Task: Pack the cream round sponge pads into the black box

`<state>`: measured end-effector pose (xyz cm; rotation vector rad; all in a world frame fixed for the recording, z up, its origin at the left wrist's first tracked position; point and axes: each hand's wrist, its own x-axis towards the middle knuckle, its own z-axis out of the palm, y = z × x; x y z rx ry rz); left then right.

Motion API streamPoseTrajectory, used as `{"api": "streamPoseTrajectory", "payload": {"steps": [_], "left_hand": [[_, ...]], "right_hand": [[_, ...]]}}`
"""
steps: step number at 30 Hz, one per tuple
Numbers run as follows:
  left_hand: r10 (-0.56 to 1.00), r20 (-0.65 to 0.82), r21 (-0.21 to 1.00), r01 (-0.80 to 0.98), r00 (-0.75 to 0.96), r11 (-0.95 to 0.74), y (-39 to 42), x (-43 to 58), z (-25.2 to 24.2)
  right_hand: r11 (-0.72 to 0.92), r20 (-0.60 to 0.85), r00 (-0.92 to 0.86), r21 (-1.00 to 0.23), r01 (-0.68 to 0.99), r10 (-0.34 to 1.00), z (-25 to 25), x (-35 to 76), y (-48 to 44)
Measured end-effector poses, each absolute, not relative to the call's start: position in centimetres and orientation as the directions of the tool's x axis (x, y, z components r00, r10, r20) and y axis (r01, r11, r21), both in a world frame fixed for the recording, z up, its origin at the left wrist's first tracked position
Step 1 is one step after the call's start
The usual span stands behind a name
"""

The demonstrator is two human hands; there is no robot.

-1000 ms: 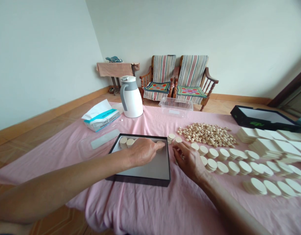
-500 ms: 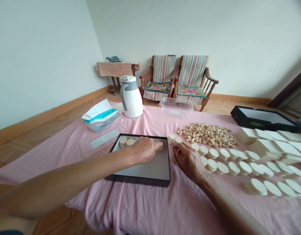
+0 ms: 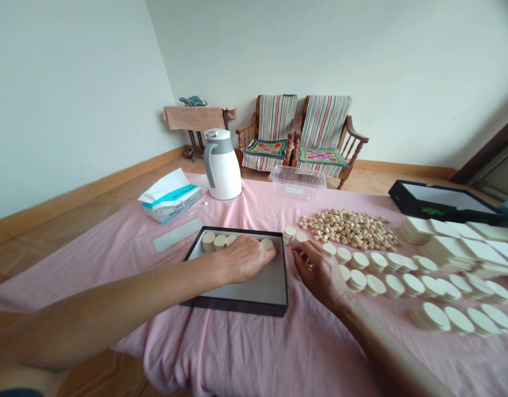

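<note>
Right there, over the black-rimmed tray point(image 3: 254, 288), was the left hand point(image 3: 246, 259), fingers at a round disc stack point(image 3: 267, 243) near the far right corner; gripping or just touching, you couldn't tell! Outside, to the right, the right hand point(image 3: 320, 271) sat curled beside more disc stacks point(image 3: 359, 258), its grip hidden, small wooden pieces point(image 3: 349, 227) heaped beyond.

Pink cloth point(image 3: 245, 358) bears a tray point(image 3: 254, 288) under the left hand point(image 3: 246, 258), a jug point(image 3: 226, 171) beyond — beads point(image 3: 348, 227) past the right hand point(image 3: 320, 271), disc stacks point(image 3: 378, 260) beside.
</note>
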<state>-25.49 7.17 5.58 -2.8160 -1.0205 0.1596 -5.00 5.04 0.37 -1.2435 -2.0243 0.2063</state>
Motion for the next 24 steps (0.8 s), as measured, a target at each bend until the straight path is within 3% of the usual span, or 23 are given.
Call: {"api": "streamPoseTrajectory", "payload": {"steps": [7,11,17,21,24], "left_hand": [[0.668,-0.046,-0.167,0.653,0.743,-0.738,7.2,-25.7,5.6],[0.723,0.031,-0.060,0.723,0.690,-0.688,6.8,-26.7,7.0],[0.931,0.244,0.080,0.951,0.272,-0.299,7.5,-33.2,8.6],[0.976,0.195,0.088,0.990,0.094,-0.113,7.4,-37.6,7.7],[0.990,0.025,0.158,0.977,0.141,-0.143,6.5,-38.9,6.8]], "right_hand": [[0.526,0.521,-0.252,-0.486,0.698,0.816,0.2,-5.0,5.0],[0.522,0.533,-0.240,-0.477,0.707,0.811,0.3,-5.0,5.0],[0.513,0.551,-0.215,-0.471,0.717,0.806,0.6,-5.1,5.0],[0.519,0.566,-0.202,-0.482,0.706,0.799,0.4,-5.1,5.0],[0.521,0.572,-0.193,-0.491,0.698,0.797,0.3,-5.2,5.0]]}}
